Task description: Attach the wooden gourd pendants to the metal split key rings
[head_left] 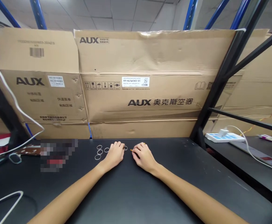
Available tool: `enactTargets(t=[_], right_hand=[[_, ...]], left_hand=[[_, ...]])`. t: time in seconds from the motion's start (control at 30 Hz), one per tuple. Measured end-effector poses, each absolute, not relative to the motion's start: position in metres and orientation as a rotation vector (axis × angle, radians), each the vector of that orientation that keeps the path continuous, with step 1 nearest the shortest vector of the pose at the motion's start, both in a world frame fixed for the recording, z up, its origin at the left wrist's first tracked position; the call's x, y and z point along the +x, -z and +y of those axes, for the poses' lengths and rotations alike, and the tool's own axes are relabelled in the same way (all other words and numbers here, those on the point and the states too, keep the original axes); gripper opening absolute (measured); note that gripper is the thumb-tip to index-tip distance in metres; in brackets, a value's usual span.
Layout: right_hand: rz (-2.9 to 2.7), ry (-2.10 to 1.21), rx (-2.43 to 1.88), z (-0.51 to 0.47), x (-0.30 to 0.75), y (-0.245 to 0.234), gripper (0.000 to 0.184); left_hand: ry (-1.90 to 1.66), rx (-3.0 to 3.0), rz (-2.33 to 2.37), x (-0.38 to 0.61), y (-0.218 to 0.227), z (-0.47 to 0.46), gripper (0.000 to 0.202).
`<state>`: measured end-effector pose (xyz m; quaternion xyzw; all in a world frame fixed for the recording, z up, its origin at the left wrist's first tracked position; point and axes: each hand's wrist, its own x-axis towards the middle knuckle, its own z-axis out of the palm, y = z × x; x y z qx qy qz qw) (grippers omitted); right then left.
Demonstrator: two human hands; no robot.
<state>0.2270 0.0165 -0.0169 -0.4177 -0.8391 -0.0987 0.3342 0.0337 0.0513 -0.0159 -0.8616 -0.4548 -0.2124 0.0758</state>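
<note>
My left hand (115, 152) rests on the black tabletop (126, 199), its fingers curled down and pressed together. What lies under those fingers is hidden. Just right of its fingertips a thin pale ring (126, 148) shows in part. On its other side lie several more such rings (100, 152), three of them in a short column and another ring (106, 150) close to the wrist side of the hand. My right hand (144, 157) is closed in a pinch a little to the right, with a small orange-yellow piece (131, 150) at its fingertips, too small to name.
Large AUX cardboard sheets (136, 62) stand along the back edge. Left of the rings is a pixelated patch (56, 154), with glasses (15, 158) beyond it. A white cable (12, 199) loops at front left. Right, past a black frame post (202, 121), sits a power strip (213, 137).
</note>
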Motion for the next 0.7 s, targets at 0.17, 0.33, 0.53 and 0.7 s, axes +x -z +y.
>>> enactTargets(t=[0.17, 0.33, 0.53, 0.7], right_hand=[[-2.201, 0.135, -0.999, 0.008, 0.222, 0.016, 0.011], [-2.244, 0.038, -0.975, -0.002, 0.211, 0.018, 0.005], [-2.260, -0.076, -0.993, 0.003, 0.213, 0.020, 0.008], [-2.192, -0.252, -0.922, 0.006, 0.218, 0.019, 0.012]], left_hand=[[0.791, -2.767, -1.274, 0.026, 0.017, 0.020, 0.024], [0.806, -2.846, -1.224, 0.024, 0.016, 0.002, 0.026], [0.854, -2.853, -1.227, 0.025, 0.015, 0.004, 0.019], [0.913, -2.822, -1.266, 0.023, 0.010, 0.003, 0.012]])
